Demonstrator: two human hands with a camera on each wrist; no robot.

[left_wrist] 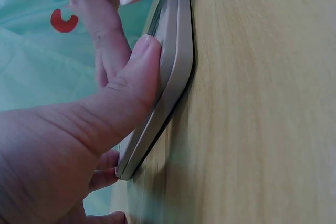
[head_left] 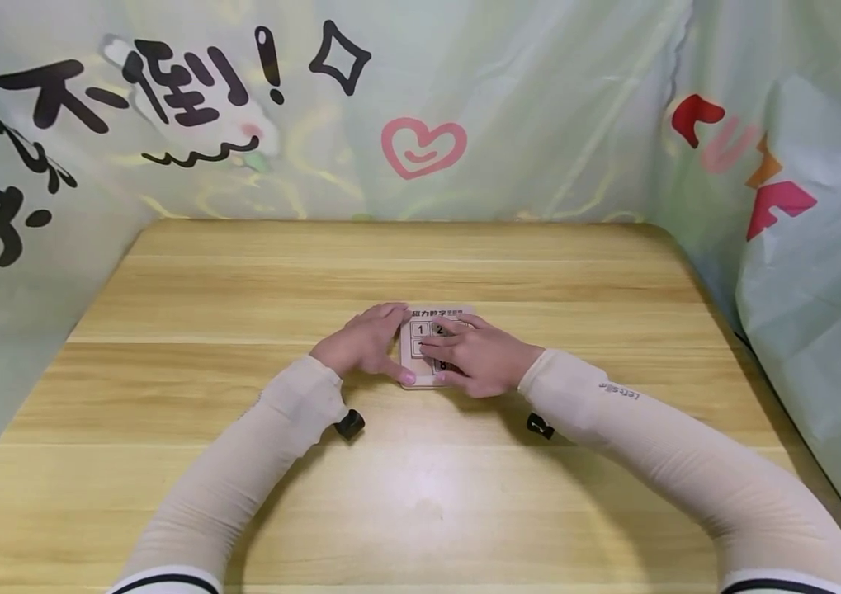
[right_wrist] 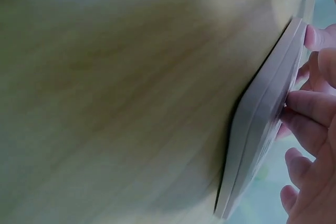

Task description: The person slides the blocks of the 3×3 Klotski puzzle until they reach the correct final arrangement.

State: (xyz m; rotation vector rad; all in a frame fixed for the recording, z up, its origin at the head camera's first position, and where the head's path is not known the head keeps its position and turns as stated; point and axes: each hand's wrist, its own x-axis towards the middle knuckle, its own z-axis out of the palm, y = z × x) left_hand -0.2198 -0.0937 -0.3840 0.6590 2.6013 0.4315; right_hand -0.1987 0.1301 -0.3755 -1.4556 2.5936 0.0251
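Observation:
A flat, pale pinkish number sliding puzzle (head_left: pixel 420 330) with square numbered tiles lies on the wooden table. Tiles 1, 2 and 8 can be read; others are covered by fingers. My left hand (head_left: pixel 366 340) holds the puzzle at its left side, thumb at the near corner and fingers by the far corner. In the left wrist view the thumb (left_wrist: pixel 137 77) presses on the puzzle's rim. From the right, my right hand (head_left: pixel 483 356) reaches over the board with extended fingers touching the tiles. The right wrist view shows these fingertips (right_wrist: pixel 295 100) against the top face.
The wooden table (head_left: pixel 420 495) extends around the puzzle on every side. Behind it hangs a pale green printed curtain (head_left: pixel 539 107) with black characters and a pink heart; more of it bulges along the right edge. Each wrist carries a small black device (head_left: pixel 350 424).

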